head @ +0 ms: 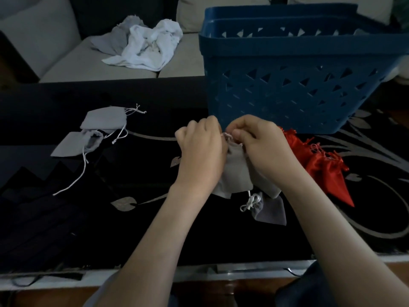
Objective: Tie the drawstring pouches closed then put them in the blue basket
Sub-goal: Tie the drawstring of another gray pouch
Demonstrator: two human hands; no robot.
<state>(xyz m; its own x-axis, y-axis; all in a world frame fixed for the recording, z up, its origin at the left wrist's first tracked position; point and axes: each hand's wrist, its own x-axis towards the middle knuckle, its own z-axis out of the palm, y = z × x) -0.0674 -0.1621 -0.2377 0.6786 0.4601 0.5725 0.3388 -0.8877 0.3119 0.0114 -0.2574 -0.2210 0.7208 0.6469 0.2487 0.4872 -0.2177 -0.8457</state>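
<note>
Your two hands meet over the middle of the desk [155, 173], just near of the blue basket [298, 85]. Between them lies the grey pouch [238, 171], its gathered neck pointing far and its body running back toward you beneath both wrists. Your left hand [200, 149] is curled round the left side of the neck and grips it, knuckles up; its fingertips are hidden. Your right hand [261, 147] pinches the pale drawstring [228, 136] between thumb and forefinger right at the neck, with the other fingers folded in. Just near of the held pouch lies a tied pouch [270, 212], its white cord in a bow, beside your right forearm. To the right, just beside the basket's near wall, sits a heap of red pouches [318, 165]. Well to the left, a far-left pouch [104, 117] overlaps an open-mouthed pouch [73, 145], their cords trailing loose across the dark desk. Beyond the desk, a sofa [88, 60] carries a crumpled white cloth [150, 47]
</note>
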